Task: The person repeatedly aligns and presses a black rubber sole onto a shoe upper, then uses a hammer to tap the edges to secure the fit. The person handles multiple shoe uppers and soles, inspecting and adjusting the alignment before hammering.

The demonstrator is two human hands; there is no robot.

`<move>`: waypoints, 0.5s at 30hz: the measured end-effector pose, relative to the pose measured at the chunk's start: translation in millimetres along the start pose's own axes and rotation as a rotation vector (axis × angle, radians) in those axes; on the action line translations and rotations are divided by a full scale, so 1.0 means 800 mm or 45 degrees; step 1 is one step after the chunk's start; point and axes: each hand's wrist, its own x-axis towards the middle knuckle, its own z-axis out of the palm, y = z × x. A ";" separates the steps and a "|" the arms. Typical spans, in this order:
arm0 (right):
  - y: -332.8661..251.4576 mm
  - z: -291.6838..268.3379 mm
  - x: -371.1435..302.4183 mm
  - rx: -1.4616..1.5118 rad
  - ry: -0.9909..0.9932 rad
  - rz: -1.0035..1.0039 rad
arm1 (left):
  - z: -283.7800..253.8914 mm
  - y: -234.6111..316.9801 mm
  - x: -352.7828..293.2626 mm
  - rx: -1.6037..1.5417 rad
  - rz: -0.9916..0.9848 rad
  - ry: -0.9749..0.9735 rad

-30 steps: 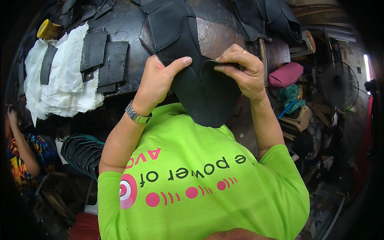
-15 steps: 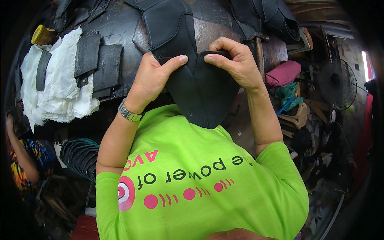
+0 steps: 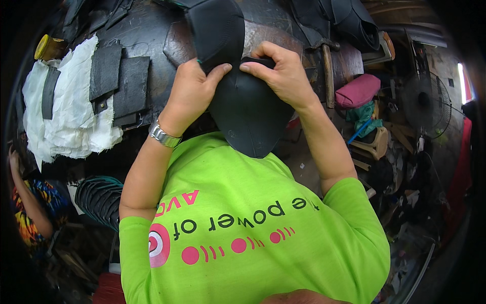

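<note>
A black leather shoe upper (image 3: 250, 114) hangs between my hands, its rounded tip pointing toward me over the green shirt. My left hand (image 3: 195, 91), with a metal watch on the wrist, grips the upper's left edge, thumb pressed on top near the middle seam. On the other side, my right hand (image 3: 283, 76) pinches a folded edge between thumb and bent fingers. The two thumb tips are close together at the seam. Beyond them, the stitched far part of the upper (image 3: 217, 33) reaches over the dark table. The fingers underneath are mostly hidden.
On the dark table (image 3: 147, 33) lie white cloth (image 3: 73, 111), dark grey pieces (image 3: 132, 83) and a yellow tin (image 3: 50, 47). A hammer (image 3: 328, 76) rests near more black uppers (image 3: 349, 23). A pink pouch (image 3: 358, 91) and fan (image 3: 427, 105) are right; another person's arm (image 3: 30, 197) is left.
Both hands have drawn nearer each other, bringing the thumbs together at the seam. The folded edges between them have closed up, and the upper's far part has tilted.
</note>
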 end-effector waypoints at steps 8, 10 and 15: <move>0.017 0.007 0.008 -0.309 -0.001 -0.157 | -0.006 -0.005 0.023 0.631 0.404 0.107; 0.020 0.008 0.006 -0.340 0.001 -0.180 | -0.007 -0.004 0.025 0.673 0.326 0.114; 0.034 0.012 0.001 -0.165 0.132 -0.395 | -0.005 0.003 0.024 0.760 0.237 0.104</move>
